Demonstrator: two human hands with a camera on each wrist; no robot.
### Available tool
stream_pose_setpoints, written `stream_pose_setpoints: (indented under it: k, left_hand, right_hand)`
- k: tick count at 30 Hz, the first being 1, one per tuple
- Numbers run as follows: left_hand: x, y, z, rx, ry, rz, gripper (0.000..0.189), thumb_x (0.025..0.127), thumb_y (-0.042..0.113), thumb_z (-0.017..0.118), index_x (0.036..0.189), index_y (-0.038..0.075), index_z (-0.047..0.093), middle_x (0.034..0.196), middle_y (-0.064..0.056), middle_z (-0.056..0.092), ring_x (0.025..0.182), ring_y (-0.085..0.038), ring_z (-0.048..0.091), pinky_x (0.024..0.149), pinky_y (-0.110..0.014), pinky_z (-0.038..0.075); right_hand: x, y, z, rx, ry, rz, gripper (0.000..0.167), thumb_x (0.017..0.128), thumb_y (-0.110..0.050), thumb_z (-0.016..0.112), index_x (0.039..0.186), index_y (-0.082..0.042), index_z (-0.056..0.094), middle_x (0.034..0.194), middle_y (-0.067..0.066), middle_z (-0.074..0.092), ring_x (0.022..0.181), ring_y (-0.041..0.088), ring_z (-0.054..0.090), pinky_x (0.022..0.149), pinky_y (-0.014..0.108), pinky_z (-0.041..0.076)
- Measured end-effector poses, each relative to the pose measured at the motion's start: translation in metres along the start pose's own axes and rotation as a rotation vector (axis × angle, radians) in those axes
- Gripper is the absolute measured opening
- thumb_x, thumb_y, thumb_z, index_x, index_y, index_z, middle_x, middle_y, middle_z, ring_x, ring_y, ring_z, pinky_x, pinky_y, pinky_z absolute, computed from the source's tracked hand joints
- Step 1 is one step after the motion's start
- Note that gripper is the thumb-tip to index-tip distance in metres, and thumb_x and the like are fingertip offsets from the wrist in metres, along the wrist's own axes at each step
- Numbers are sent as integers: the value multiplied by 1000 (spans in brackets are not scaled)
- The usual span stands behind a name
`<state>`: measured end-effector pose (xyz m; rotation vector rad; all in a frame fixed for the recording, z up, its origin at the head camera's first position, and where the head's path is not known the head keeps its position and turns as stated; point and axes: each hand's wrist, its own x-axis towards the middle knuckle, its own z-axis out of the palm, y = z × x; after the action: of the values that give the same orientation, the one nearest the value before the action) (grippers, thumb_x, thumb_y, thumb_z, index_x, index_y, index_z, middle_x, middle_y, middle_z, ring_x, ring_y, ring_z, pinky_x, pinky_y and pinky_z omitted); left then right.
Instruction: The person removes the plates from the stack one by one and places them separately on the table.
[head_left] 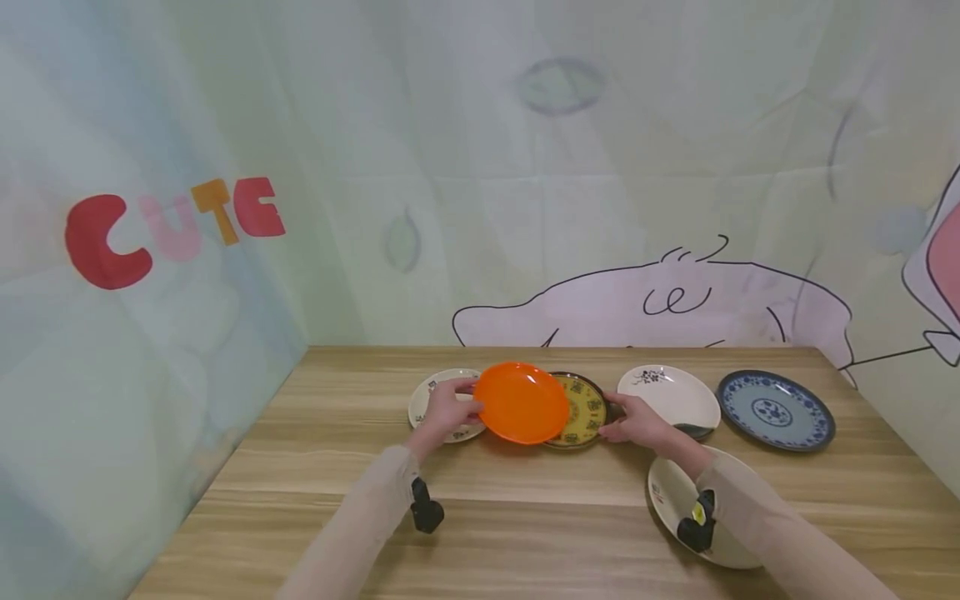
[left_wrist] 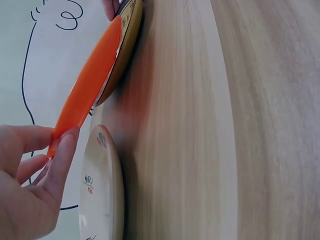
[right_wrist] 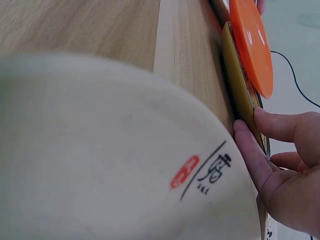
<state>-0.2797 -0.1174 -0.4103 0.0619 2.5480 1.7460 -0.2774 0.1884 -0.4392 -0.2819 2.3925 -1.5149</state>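
Observation:
My left hand (head_left: 447, 409) pinches the left rim of an orange plate (head_left: 521, 403), thumb on one face and fingers on the other. The orange plate is tilted and raised, its far side overlapping a yellow patterned plate (head_left: 589, 410) with a dark rim. At the right edge of that yellow plate, my right hand (head_left: 636, 421) grips the rim between thumb and fingers, as the right wrist view shows up close. A white plate with small dark and red marks (left_wrist: 100, 187) lies on the table below my left hand.
A white plate with a dark floral print (head_left: 667, 396) and a blue-patterned plate (head_left: 776, 411) lie at the back right. Another white plate (head_left: 675, 492) sits nearer, partly under my right forearm. All lie on a wooden table (head_left: 525, 533) in front of a printed curtain (head_left: 420, 167).

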Motion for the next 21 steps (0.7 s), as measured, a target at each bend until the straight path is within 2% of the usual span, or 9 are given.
stream_pose_setpoints:
  k: [5,13,21]
  left_hand:
    - [1,-5,-10,-20,55,25,41,78,-9,60,118,-6,55,106,-23,55,59,-15,63,61,-31,57]
    - [0,-12,-26,-27,137,9,44,77,-10,60,120,-7,54,106,-25,54,55,-13,61,58,-28,56]
    - [1,-17,-39,-68,187,-16,44,77,-11,58,121,-9,51,110,-28,53,53,-9,59,57,-27,56]
  right_hand:
    - [0,1,-1,-1,2,3,71,80,1,64,137,13,23,133,36,32,87,17,62,76,29,54]
    - [0,0,0,-8,11,28,72,79,0,64,137,12,22,134,37,29,86,19,63,76,29,54]
    - [1,2,0,-18,10,21,72,79,0,64,137,12,23,136,36,28,85,19,63,75,30,54]
